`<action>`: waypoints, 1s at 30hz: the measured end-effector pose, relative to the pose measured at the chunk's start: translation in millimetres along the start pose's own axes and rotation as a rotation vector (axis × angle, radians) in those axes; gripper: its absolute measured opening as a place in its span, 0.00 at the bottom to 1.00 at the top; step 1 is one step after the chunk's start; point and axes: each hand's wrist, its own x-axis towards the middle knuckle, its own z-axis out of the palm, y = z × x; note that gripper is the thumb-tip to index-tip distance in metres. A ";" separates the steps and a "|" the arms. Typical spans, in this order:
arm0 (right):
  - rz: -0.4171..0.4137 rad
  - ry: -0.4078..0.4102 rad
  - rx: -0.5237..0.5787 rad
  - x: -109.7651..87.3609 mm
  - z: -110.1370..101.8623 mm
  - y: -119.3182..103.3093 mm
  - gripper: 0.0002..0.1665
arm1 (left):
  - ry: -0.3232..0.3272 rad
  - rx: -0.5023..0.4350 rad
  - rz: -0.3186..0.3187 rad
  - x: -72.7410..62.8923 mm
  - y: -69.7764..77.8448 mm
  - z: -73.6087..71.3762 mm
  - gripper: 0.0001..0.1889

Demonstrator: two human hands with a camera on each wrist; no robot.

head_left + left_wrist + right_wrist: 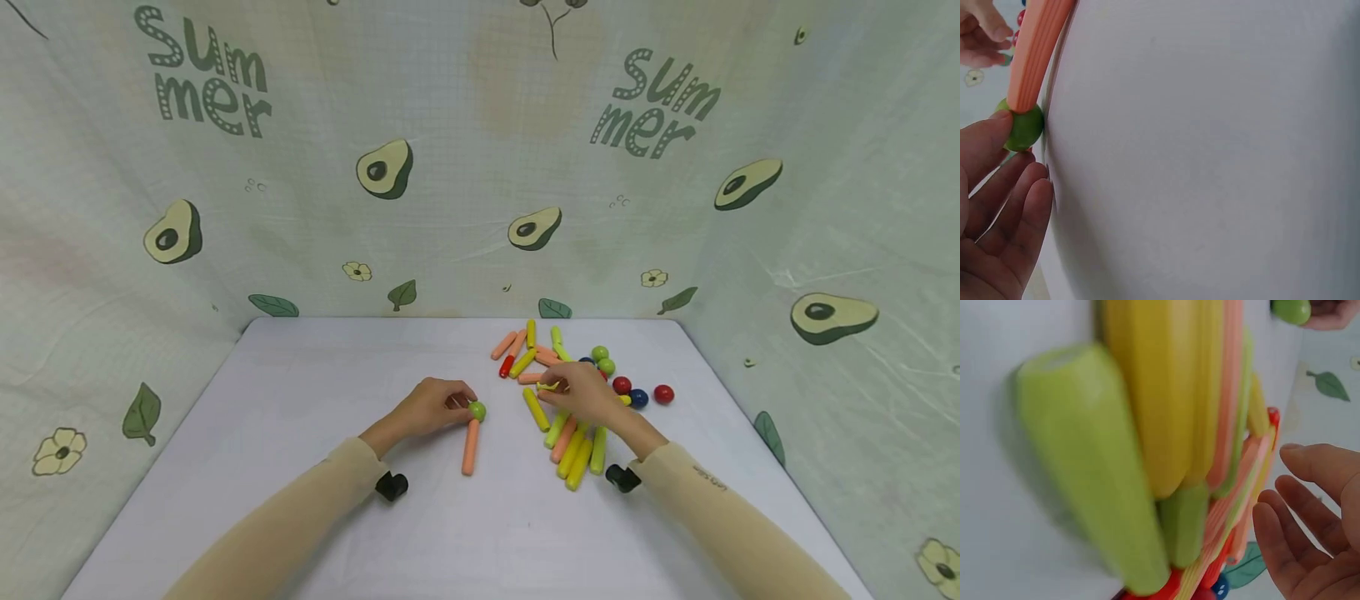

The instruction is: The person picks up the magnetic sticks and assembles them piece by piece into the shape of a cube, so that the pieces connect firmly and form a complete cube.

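Note:
My left hand [431, 406] pinches a green ball [1026, 132] between thumb and fingertips, low over the white table. Against the ball sits one end of a ridged orange stick [470, 447], which points toward the table's near side. Over a loose pile of coloured sticks is my right hand [585, 392], its thumb and fingers apart with nothing between them in the right wrist view. Below its wrist lie yellow sticks [1160, 394] and a light green stick [1091, 462]. A yellow stick [536, 409] rests just left of that hand, which hides part of the pile.
Right of the pile are red balls [663, 394], a dark blue ball [638, 398] and green balls [600, 353]. More orange, yellow and red sticks [507, 367] lie toward the back. A printed cloth [465, 100] hangs behind and beside the white table [315, 375].

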 end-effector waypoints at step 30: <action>0.026 -0.089 -0.187 -7.3 -7.9 19.7 0.07 | 0.005 0.003 0.012 -6.3 -0.5 -3.7 0.12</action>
